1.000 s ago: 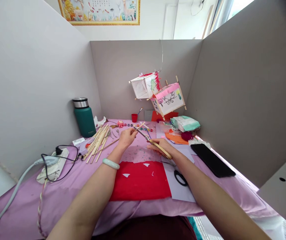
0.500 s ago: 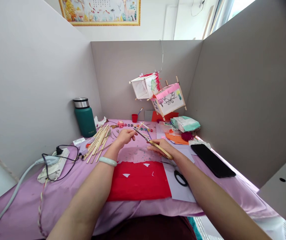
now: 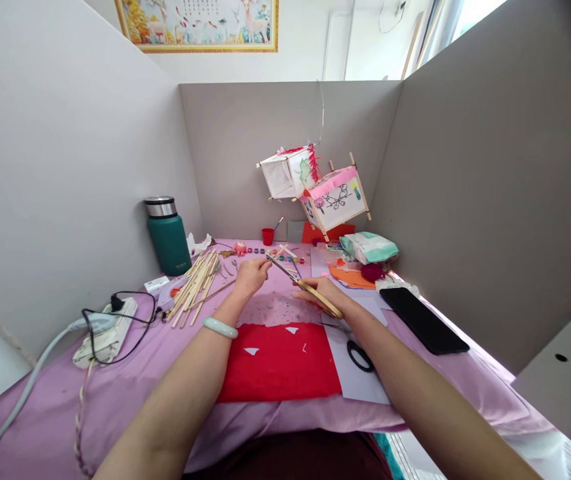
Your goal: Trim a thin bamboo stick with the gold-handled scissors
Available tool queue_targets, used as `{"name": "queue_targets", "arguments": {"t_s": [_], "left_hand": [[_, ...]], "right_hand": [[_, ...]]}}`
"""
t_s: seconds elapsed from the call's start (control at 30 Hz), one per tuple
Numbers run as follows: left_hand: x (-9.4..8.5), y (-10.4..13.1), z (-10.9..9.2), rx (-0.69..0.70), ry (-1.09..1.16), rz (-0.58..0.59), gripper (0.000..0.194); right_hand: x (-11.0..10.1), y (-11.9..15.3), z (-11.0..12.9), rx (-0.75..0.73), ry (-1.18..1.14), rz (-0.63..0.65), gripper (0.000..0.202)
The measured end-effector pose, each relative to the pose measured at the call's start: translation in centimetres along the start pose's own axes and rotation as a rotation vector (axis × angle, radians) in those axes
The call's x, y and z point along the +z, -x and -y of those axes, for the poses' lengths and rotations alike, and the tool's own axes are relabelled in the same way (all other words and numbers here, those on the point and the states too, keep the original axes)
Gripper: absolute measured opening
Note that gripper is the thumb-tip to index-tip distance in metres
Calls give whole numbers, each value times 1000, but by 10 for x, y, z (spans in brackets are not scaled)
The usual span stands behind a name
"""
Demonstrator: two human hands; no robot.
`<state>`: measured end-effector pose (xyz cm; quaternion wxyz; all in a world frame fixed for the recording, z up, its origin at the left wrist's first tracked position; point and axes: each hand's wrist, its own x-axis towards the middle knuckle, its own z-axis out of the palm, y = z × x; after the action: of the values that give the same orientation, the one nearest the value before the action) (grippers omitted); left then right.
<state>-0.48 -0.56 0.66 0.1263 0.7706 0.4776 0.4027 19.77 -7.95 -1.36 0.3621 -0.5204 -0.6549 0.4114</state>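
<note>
My right hand (image 3: pixel 320 293) is wrapped round the wooden handle of a long thin metal tool (image 3: pixel 285 270), whose tip points up and left. My left hand (image 3: pixel 254 275) is closed in a pinch beside that tip; whatever is between its fingers is too small to make out. Below both hands lies a red sheet (image 3: pixel 280 367) with small white scraps (image 3: pixel 252 351) on it. Black-handled scissors (image 3: pixel 360 357) rest on white paper (image 3: pixel 358 387) under my right forearm.
Wooden sticks (image 3: pixel 196 287), a green bottle (image 3: pixel 169 240) and a power strip (image 3: pixel 105 337) stand or lie at left. A black phone (image 3: pixel 422 320) and a mint packet (image 3: pixel 369 247) lie at right. Two paper lanterns (image 3: pixel 336 200) hang behind.
My left hand and its bracelet have shifted slightly, with the wrist a little further right. My right hand keeps the tool in nearly the same place.
</note>
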Motion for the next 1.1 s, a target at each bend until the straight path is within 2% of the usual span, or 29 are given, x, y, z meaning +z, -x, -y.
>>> {"name": "queue_targets", "arguments": {"t_s": [0.23, 0.3, 0.47, 0.63, 0.77, 0.97, 1.03, 1.1], "left_hand": [[-7, -1, -1, -233, 362, 229, 33], [-7, 0, -2, -217, 315, 207, 34], [0, 1, -2, -21, -7, 49, 28], [3, 3, -3, 14, -87, -24, 27], [0, 0, -2, -29, 19, 37, 29], [-7, 0, -3, -305, 434, 285, 29], [-7, 1, -4, -324, 452, 300, 30], [-5, 1, -5, -284, 343, 243, 30]], "right_hand": [[-2, 4, 3, -25, -4, 35, 41], [-2, 4, 4, -16, -6, 29, 42], [-1, 3, 2, -5, -3, 6, 43], [-1, 0, -1, -3, 4, 4, 41], [-1, 0, -1, -3, 3, 15, 43], [-2, 2, -1, -24, -17, 42, 42], [-2, 3, -1, -21, -12, 36, 42], [-1, 2, 0, -5, -8, 26, 43]]}}
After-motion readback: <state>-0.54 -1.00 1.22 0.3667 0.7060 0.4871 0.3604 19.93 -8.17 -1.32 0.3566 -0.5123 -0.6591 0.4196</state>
